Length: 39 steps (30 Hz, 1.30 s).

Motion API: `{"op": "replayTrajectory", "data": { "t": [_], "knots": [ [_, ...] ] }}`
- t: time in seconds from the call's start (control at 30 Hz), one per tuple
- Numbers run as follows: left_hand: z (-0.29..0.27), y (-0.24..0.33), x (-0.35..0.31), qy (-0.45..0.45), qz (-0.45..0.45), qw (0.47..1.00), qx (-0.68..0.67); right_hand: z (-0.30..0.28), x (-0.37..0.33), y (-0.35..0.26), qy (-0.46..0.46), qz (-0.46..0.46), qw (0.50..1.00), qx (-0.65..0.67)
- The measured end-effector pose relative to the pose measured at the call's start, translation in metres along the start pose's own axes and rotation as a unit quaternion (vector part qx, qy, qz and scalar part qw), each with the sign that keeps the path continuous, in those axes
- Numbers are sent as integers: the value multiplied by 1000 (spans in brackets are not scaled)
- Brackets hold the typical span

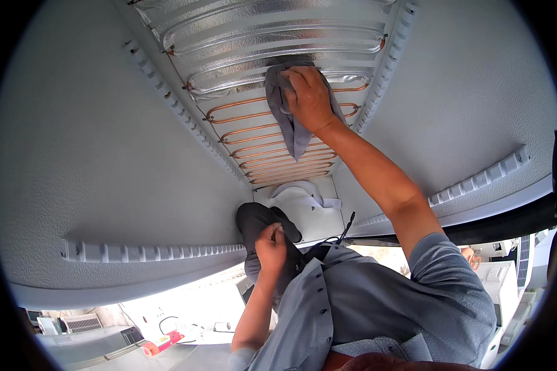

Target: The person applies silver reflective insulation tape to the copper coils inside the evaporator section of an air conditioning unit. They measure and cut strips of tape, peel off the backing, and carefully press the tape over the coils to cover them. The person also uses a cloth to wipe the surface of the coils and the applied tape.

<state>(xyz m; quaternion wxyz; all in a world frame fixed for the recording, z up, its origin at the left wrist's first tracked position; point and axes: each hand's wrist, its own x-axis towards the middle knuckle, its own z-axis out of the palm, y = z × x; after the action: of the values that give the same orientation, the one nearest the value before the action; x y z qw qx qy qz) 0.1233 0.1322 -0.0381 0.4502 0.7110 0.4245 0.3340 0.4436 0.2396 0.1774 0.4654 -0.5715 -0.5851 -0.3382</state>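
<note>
My right hand (309, 98) grips a grey cloth (297, 137) and presses it against the silver foil strips (278, 38) on the back wall of a white cabinet. The cloth's loose end hangs over bare copper tubing (238, 104), which loops side to side lower on that wall. Foil covers the upper loops. Close to my dark-trousered knee (254, 219), my left hand (271, 250) is closed with fingers pinched together. Whatever it may hold is too small to make out.
Ribbed white shelf rails (179, 108) run along the cabinet's corners and side walls (74, 142). A white curved strip (303, 190) lies at the cabinet's bottom. Outside, a red tool-like object (164, 342) rests at lower left, and white appliances (500, 281) stand at right.
</note>
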Motion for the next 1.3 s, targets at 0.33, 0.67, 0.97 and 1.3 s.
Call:
{"op": "replayTrajectory", "data": {
  "t": [0.33, 0.67, 0.97, 1.3],
  "knots": [
    [-21, 103, 66, -53, 2, 984, -168, -1, -21, 24, 25, 31, 994, -102],
    [-172, 186, -33, 259, 170, 949, -55, -47, -58, 44, 205, 322, 920, -91],
    [-246, 251, 18, 479, 466, 736, 109, -17, -59, 52, 299, 429, 851, -53],
    [-224, 280, 37, 427, 354, 831, 41, -13, -46, 77, 396, 578, 714, -2]
  ]
}}
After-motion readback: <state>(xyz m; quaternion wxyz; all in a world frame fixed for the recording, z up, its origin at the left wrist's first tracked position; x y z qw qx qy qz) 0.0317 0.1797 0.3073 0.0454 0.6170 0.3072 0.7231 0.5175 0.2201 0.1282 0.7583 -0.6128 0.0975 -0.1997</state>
